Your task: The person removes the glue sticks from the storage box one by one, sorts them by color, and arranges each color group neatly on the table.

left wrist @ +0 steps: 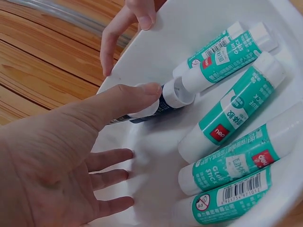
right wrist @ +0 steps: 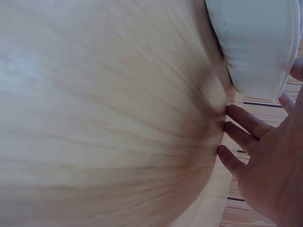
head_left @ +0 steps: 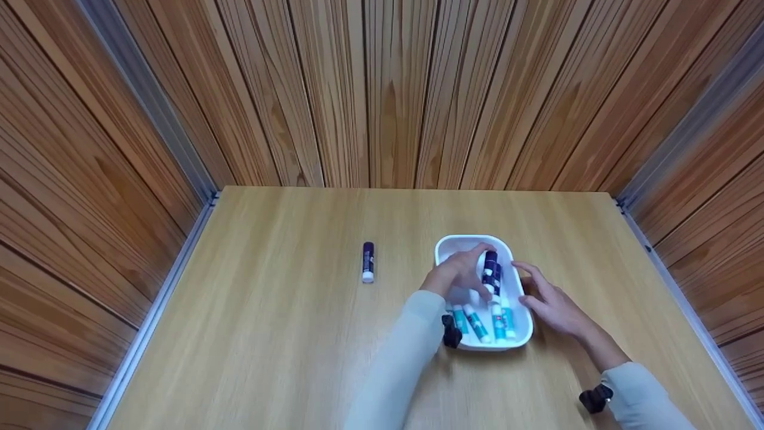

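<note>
A: Biggest first. Plank walls (head_left: 391,95) on three sides, worktop (head_left: 268,334) below.

B: On it, right of centre, a white tray (head_left: 471,236), its long side running away from the person.

A: Hands?

B: Left hand (head_left: 459,272) inside the tray, thumb and, it seems, forefinger pinching a dark glue stick (head_left: 489,266); the other three fingers spread loose. Right hand (head_left: 552,304) outside, a finger and thumb resting on the right rim, remaining fingers relaxed. No stick in it.

A: Other dark ones?

B: A second dark stick (head_left: 497,279) just beside the held one; cannot tell if they touch. A lone dark stick (head_left: 368,261) lies on the worktop, left of the tray, well apart, white end towards the person.

A: Smallest?

B: Teal glue sticks (left wrist: 233,111), five in the left wrist view, lying at the tray's near end.

A: Risks?

B: My judgement: a round barrel under a two-digit pinch could twist free and drop among the teal ones. Its neighbour might get dragged along. Uneven pressure from the right could skid the tray. A bump could set the lone one rolling.
</note>
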Tool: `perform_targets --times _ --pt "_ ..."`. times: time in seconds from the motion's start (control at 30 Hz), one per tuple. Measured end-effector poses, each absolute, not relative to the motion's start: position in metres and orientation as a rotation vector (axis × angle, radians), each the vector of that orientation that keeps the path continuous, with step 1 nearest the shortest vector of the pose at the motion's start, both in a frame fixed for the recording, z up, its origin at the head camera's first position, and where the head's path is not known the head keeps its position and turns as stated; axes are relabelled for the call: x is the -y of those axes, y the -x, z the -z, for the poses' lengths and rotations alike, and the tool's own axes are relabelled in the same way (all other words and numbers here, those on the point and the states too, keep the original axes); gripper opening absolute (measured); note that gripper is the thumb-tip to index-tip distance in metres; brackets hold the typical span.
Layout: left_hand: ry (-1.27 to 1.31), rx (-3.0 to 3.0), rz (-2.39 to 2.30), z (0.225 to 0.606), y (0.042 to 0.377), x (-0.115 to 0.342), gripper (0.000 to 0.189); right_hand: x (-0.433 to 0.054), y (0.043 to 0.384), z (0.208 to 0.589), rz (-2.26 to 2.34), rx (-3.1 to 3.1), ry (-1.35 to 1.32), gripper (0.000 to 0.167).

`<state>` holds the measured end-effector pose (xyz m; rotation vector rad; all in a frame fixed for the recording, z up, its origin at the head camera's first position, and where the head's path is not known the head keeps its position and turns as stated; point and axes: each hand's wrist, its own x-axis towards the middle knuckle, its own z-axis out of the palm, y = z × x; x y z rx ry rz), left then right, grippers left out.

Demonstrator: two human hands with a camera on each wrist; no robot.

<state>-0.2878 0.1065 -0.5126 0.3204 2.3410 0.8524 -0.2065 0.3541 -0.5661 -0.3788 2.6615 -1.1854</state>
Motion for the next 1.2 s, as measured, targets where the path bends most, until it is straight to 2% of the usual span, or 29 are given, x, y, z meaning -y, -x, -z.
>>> perform_targets --times 0.63,1.2 --pt "-0.593 -2.469 -0.948 0.508 0.294 -0.089 0.103 -0.354 0.206 0.567 1.162 -2.668 0.36 0.07" --pt "-0.608 -2.49 -1.099 0.497 0.305 -0.067 0.102 -0.354 0.206 0.567 1.163 -2.659 0.34 0.07"
